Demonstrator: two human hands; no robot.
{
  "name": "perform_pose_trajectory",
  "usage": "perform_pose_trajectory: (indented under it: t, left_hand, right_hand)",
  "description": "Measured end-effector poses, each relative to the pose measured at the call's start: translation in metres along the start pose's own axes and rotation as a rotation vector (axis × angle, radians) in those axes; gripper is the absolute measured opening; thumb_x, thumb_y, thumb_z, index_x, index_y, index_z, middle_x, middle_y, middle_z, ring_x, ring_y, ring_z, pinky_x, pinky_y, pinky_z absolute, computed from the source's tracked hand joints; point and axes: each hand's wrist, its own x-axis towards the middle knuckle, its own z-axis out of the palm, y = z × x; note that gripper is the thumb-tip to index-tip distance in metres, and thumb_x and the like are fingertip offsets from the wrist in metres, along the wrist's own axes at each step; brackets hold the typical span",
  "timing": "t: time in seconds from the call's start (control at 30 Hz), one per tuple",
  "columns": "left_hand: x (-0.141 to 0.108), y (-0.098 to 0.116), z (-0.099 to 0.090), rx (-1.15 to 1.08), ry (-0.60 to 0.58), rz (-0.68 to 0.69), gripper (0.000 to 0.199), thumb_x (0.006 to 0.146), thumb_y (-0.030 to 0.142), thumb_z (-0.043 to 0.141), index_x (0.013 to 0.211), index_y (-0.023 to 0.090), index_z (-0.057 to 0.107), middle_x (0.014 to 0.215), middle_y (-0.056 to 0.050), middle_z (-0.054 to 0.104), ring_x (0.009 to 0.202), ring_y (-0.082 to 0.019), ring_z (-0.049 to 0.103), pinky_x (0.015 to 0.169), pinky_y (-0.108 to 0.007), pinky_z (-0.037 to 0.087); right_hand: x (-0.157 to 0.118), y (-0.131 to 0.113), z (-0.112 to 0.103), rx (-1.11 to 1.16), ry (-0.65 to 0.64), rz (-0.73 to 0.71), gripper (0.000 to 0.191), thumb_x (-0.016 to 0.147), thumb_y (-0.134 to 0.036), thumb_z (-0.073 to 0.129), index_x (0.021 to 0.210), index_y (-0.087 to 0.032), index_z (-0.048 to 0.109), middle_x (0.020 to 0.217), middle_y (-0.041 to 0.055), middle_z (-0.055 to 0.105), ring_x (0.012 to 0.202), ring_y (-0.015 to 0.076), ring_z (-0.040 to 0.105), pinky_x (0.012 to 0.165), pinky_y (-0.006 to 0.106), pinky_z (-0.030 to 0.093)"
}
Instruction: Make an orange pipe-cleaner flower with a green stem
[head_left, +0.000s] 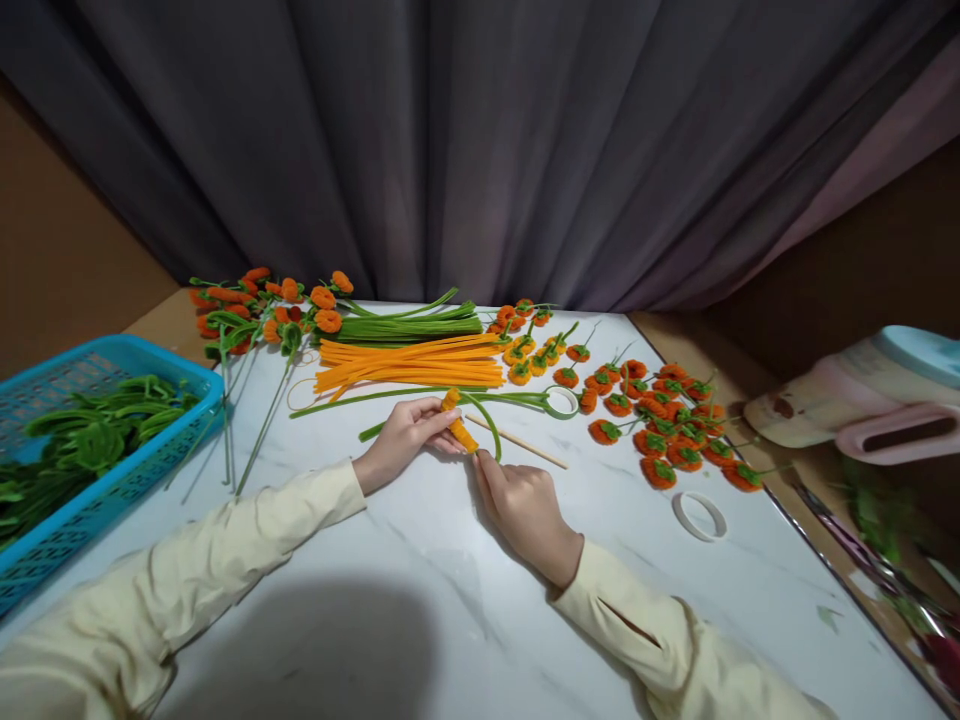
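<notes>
"Orange coil (463, 434): which way does it point?"
"Its long axis slants, upper end away from the person and leftward, lower end toward the right hand (528, 508)"
"Where is it, and how are the hands?"
"Above the counter (480, 620), nearer than the orange stems (409, 365); the left hand (406, 434) is clamped on it, the right's fingertips meet at its lower end, but I can't tell whether they grip it"

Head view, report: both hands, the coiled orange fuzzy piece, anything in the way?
Left hand pinching the coiled orange fuzzy piece. Right hand at its lower end. Curved green fuzzy stem beside it; thin tan stick nearby. No visible obstruction.
</notes>
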Motion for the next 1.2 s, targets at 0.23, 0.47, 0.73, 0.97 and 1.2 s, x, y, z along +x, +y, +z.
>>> perform_pose_trajectory:
  t: [0.23,0.47,0.73,0.97,1.2]
  left_hand:
    - [-0.0013,0.0004,0.0032,-0.139,-0.01,-0.083,0.027,0.069,0.032,0.072,0.076,0.008,0.062,0.069,-0.007,0.069,0.058,-0.012,0.065,0.056,-0.018,0.054]
    - [0.0011,0.0012,-0.0006,-0.137,-0.022,-0.028,0.026,0.07,0.033,0.072,0.074,0.009,0.062,0.067,-0.005,0.068,0.054,-0.011,0.063,0.053,-0.018,0.053]
    - [0.0026,0.0002,-0.0024,-0.054,0.029,0.027,0.031,0.071,0.037,0.07,0.075,0.009,0.06,0.068,-0.007,0.068,0.051,-0.012,0.064,0.051,-0.019,0.052]
    - [0.001,-0.0016,0.0024,-0.049,0.031,0.012,0.034,0.069,0.042,0.072,0.072,0.01,0.06,0.061,-0.002,0.064,0.048,-0.009,0.058,0.049,-0.017,0.051]
    - [0.0002,-0.0019,0.0036,-0.03,0.002,0.006,0.036,0.071,0.044,0.069,0.071,0.01,0.059,0.06,-0.002,0.062,0.047,-0.008,0.056,0.045,-0.016,0.048]
  right_hand:
    - [0.0006,-0.0024,-0.0015,0.058,0.071,0.025,0.024,0.094,-0.019,0.039,0.088,-0.01,0.061,0.042,-0.0034,0.052,0.035,0.0091,0.041,0.047,0.027,0.018]
    - [0.0036,-0.0024,-0.0037,0.148,0.047,0.102,0.027,0.094,-0.023,0.038,0.097,-0.01,0.061,0.046,-0.0028,0.057,0.037,0.0085,0.046,0.046,0.026,0.02]
    - [0.0028,0.0015,-0.0027,0.154,0.026,0.05,0.027,0.093,-0.015,0.033,0.098,-0.009,0.059,0.052,-0.0011,0.058,0.041,0.0097,0.047,0.047,0.026,0.023]
    - [0.0003,-0.004,-0.0001,0.148,0.03,0.029,0.024,0.091,-0.011,0.034,0.096,-0.008,0.057,0.051,-0.0015,0.056,0.042,0.0094,0.045,0.047,0.025,0.022]
    - [0.0005,-0.0062,0.0005,0.155,0.028,0.033,0.022,0.09,-0.01,0.033,0.096,-0.009,0.055,0.05,-0.002,0.055,0.041,0.0091,0.044,0.047,0.025,0.022]
